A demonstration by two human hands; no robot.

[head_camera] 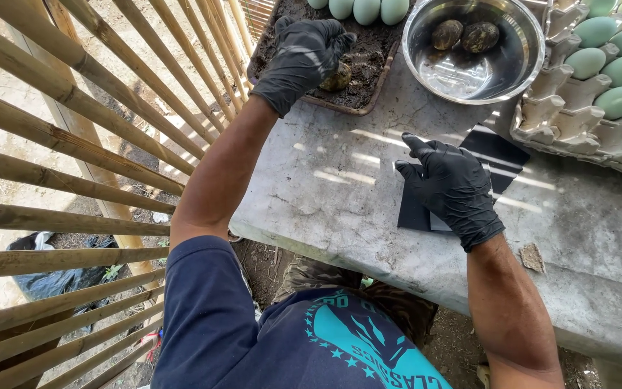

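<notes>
My left hand [304, 57], in a black glove, reaches into a shallow tray of dark mud [368, 61] and is closed over a mud-coated egg [337, 78]. My right hand [451, 189], also gloved in black, rests flat on a black sheet [502, 153] lying on the grey stone table [340, 194]. A steel bowl [474, 49] beside the tray holds two mud-coated eggs [463, 36]. Pale green eggs [361, 9] lie at the tray's far end.
A grey egg carton [570, 108] with several pale green eggs [613, 68] stands at the right. Bamboo slats [88, 108] form a fence close on the left. A small brown scrap [533, 256] lies on the table near its front edge.
</notes>
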